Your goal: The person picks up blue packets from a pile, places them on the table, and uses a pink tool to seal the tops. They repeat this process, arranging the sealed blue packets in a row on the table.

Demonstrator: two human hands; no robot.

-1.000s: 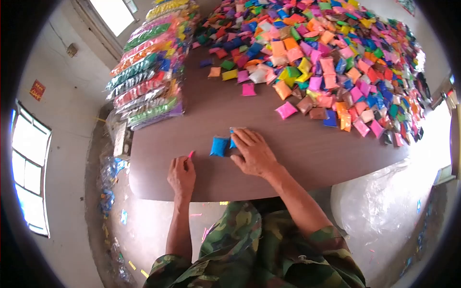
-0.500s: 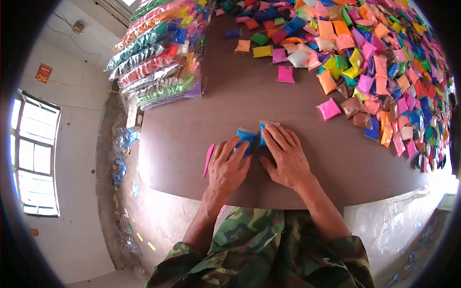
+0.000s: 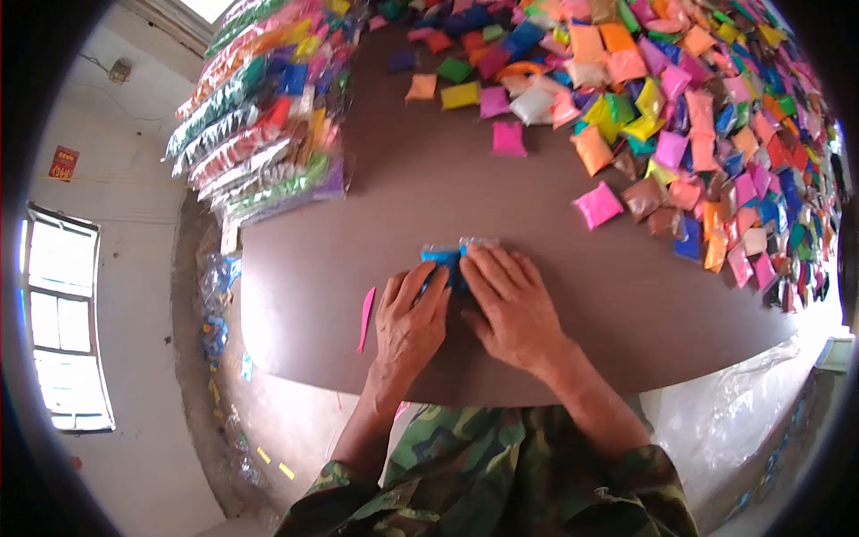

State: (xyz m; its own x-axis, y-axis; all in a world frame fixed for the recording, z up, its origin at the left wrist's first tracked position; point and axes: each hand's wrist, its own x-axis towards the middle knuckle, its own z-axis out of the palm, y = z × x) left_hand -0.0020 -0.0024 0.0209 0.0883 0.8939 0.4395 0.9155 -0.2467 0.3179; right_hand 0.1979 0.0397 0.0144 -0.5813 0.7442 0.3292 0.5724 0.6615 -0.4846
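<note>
Two small blue packets lie side by side on the brown table, mostly covered by my fingers. My left hand (image 3: pixel 412 313) rests on the left blue packet (image 3: pixel 439 255), its fingers stretched forward over it. Over the right blue packet (image 3: pixel 464 247), my right hand (image 3: pixel 512 309) lies flat with fingers extended and the thumb apart. Clear top edges of both packets stick out beyond the fingertips, touching or nearly so. A slim pink plastic tool (image 3: pixel 367 319), shaped like a small knife, lies left of my left hand.
A big heap of small colourful packets (image 3: pixel 644 116) spreads over the table's (image 3: pixel 394 206) back and right. Layered clear bags of coloured packets (image 3: pixel 259 116) are stacked at the back left. Nearer me are single pink packets (image 3: pixel 598 206). The table's curved edge is just before my body.
My hands have come closer together, and the two blue packets now sit almost edge to edge where a gap showed before. The whole view has also shifted slightly.
</note>
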